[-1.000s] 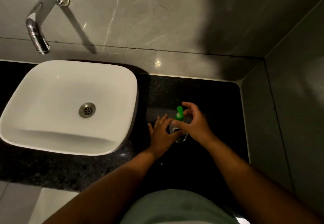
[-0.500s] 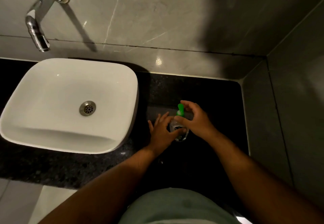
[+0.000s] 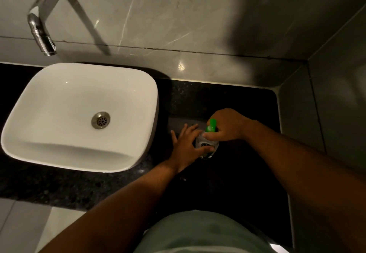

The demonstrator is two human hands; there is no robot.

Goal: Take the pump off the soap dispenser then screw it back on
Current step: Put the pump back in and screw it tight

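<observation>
On the black counter (image 3: 198, 98) right of the sink (image 3: 83, 165): clear soap dispenser (image 3: 206, 145) upright, steadied by left hand (image 3: 186, 145); right hand (image 3: 227, 126) clamped round green pump (image 3: 211, 126). Probably light, slick plastic, so best gripped at the collar

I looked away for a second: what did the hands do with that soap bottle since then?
The right hand closed down over the green pump, fingers now wrapped around its collar as if twisting. The left hand kept holding the bottle, which stayed put on the counter.
</observation>
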